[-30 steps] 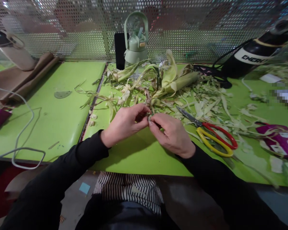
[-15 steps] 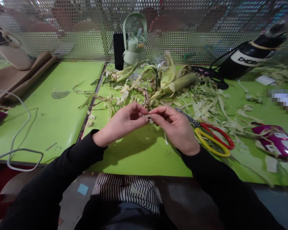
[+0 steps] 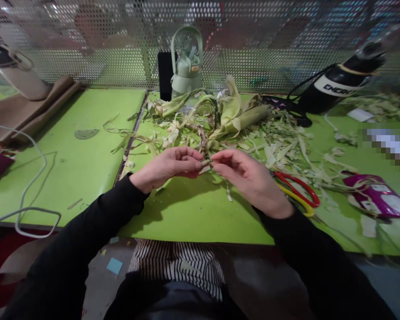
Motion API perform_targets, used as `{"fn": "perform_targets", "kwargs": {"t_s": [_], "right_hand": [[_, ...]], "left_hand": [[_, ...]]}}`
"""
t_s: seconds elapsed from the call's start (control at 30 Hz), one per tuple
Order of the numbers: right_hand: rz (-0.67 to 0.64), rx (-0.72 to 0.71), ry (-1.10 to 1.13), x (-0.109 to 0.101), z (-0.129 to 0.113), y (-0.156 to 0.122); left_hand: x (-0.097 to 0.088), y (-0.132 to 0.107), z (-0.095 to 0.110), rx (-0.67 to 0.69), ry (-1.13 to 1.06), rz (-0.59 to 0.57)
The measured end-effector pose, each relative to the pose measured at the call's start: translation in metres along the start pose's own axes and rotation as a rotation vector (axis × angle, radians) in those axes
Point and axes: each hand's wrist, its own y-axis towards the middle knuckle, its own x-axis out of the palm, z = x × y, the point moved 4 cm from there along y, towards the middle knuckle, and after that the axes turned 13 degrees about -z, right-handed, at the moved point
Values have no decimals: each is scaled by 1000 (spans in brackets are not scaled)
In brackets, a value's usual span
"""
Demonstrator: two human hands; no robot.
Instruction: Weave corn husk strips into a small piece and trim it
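My left hand is closed in a pinch on a small, pale green rolled strip of corn husk, held just above the table. From the other side, my right hand has its thumb and forefinger closed at the strip's right end. Much of the strip is hidden by the fingers. Right behind the hands lies a heap of corn husks, some whole and some torn into shreds. Scissors with one red and one yellow handle rest beside my right hand, partly covered by it.
A light green bottle and a dark phone-like slab stand against the perforated metal screen. To the right are a black bottle and a purple packet. A white cable loops over the left table.
My right hand has drawn slightly to the right and covers more of the scissors. More of the husk strip shows between the fingertips. The camera view has shifted slightly.
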Motion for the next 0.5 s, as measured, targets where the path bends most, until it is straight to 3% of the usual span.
{"fn": "perform_targets", "kwargs": {"t_s": [0.13,0.2,0.27,0.33,0.5], "right_hand": [[128,209,-726,-49,29,-52],[28,345,-974,-67,58,-79],[-69,393,-983,-76,83,-97],[-82,364,-957,-80,95,-102],[-25,404,-784,-89,88,-85]], "left_hand": [[-1,2,7,78,-64,106],[1,2,8,80,-58,115],[2,1,8,96,-56,114],[4,2,8,121,-68,108],[1,5,3,134,-116,144]]}}
